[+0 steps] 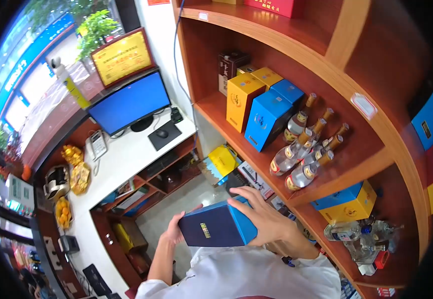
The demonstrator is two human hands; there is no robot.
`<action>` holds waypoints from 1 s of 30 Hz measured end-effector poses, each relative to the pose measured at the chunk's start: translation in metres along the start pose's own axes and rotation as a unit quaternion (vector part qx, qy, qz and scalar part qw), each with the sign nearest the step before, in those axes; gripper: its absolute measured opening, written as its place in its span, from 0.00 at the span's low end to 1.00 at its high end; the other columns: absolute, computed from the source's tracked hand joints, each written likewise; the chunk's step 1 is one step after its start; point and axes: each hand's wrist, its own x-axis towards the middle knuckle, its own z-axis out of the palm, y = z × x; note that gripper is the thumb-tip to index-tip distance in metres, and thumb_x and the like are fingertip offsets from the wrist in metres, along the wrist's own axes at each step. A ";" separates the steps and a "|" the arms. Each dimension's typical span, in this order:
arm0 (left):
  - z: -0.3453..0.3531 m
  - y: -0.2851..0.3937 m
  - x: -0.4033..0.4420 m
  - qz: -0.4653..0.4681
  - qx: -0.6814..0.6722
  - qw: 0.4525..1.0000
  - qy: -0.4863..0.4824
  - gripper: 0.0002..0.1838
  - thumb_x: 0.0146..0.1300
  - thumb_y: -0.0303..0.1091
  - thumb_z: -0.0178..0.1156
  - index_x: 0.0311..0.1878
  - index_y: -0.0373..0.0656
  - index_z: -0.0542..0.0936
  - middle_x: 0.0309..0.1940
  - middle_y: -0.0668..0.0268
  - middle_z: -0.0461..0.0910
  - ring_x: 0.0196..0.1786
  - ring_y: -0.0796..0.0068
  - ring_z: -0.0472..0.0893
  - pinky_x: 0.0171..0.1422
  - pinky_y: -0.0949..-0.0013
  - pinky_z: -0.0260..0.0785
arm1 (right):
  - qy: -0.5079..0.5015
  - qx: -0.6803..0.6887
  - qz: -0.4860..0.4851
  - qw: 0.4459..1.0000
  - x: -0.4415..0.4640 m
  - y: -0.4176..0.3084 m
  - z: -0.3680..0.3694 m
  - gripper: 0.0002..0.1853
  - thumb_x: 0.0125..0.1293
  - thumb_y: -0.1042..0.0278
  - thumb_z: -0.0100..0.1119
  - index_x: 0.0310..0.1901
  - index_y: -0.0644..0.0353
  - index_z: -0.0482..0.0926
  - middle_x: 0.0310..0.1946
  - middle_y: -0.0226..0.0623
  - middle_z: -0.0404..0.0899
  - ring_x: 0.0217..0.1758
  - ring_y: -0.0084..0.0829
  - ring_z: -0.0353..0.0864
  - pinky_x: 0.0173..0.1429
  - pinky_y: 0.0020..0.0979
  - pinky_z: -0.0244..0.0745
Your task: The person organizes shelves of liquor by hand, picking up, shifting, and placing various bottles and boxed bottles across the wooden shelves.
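Observation:
A dark blue box (208,228) with lighter blue ends and a small gold label is held in front of my chest. My left hand (174,228) grips its left end, the thumb along the top edge. On the other end, my right hand (269,219) is wrapped over the light blue side, fingers reaching across the top. The box is tilted, with its dark face towards me. Up and to the right, on the wooden shelf (211,110), stand a yellow box (242,99), a blue box (266,119) and several clear glass bottles (303,174).
To the left, a white counter (122,157) carries a monitor (132,102), a mouse (162,133), a telephone (97,144) and a fruit basket (63,214). A lower shelf holds a yellow-and-blue box (348,209) and bottles (363,249). A yellow carton (223,160) lies on the floor.

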 end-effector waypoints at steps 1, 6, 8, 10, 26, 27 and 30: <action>-0.005 0.015 0.023 -0.027 0.012 0.999 -0.025 0.52 0.67 0.67 0.51 0.84 0.39 0.53 0.82 0.52 0.57 0.80 0.52 0.65 0.81 0.51 0.61 | 0.037 0.004 0.016 0.999 0.001 0.006 -0.002 0.61 0.41 0.55 0.84 0.78 0.54 0.60 0.75 0.51 0.56 0.78 0.59 0.55 0.80 0.57 0.58; -0.014 0.088 0.135 -0.128 0.086 0.978 -0.141 0.44 0.75 0.61 0.48 0.83 0.41 0.55 0.80 0.54 0.61 0.78 0.58 0.67 0.82 0.56 0.60 | 0.161 -0.038 0.147 0.975 0.005 0.025 -0.008 0.60 0.31 0.59 0.83 0.75 0.53 0.67 0.71 0.49 0.62 0.74 0.59 0.60 0.77 0.56 0.59; -0.005 0.120 0.180 -0.155 0.121 0.968 -0.155 0.42 0.77 0.62 0.48 0.82 0.41 0.58 0.80 0.56 0.62 0.77 0.61 0.69 0.80 0.58 0.63 | 0.210 -0.075 0.197 0.955 0.015 0.024 -0.006 0.60 0.28 0.60 0.82 0.74 0.53 0.70 0.69 0.49 0.64 0.72 0.59 0.62 0.77 0.55 0.59; 0.001 0.144 0.222 -0.211 0.090 0.964 -0.130 0.42 0.76 0.64 0.49 0.81 0.41 0.62 0.78 0.58 0.66 0.74 0.62 0.72 0.77 0.58 0.66 | 0.258 -0.141 0.229 0.928 0.048 0.023 -0.002 0.59 0.28 0.63 0.82 0.73 0.51 0.72 0.66 0.48 0.66 0.70 0.59 0.63 0.75 0.56 0.62; -0.007 0.211 0.299 0.162 0.566 0.759 -0.278 0.47 0.54 0.42 0.80 0.73 0.34 0.68 0.65 0.48 0.73 0.58 0.52 0.80 0.61 0.58 0.77 | 0.265 -0.307 0.515 0.755 0.211 0.086 -0.035 0.59 0.37 0.60 0.88 0.76 0.42 0.68 0.68 0.48 0.65 0.69 0.55 0.67 0.72 0.51 0.70; -0.005 0.209 0.302 0.161 0.579 0.753 -0.267 0.45 0.55 0.40 0.80 0.71 0.34 0.69 0.63 0.45 0.73 0.60 0.47 0.79 0.62 0.57 0.77 | 0.262 -0.303 0.529 0.748 0.212 0.087 -0.037 0.58 0.38 0.56 0.88 0.76 0.41 0.69 0.70 0.47 0.63 0.71 0.55 0.64 0.74 0.52 0.68; -0.017 0.184 0.331 0.263 0.603 0.712 -0.246 0.43 0.57 0.39 0.78 0.71 0.34 0.68 0.62 0.45 0.73 0.61 0.44 0.78 0.62 0.55 0.76 | 0.242 -0.336 0.523 0.745 0.216 0.091 -0.037 0.56 0.39 0.55 0.87 0.75 0.42 0.71 0.72 0.47 0.61 0.75 0.55 0.59 0.76 0.53 0.65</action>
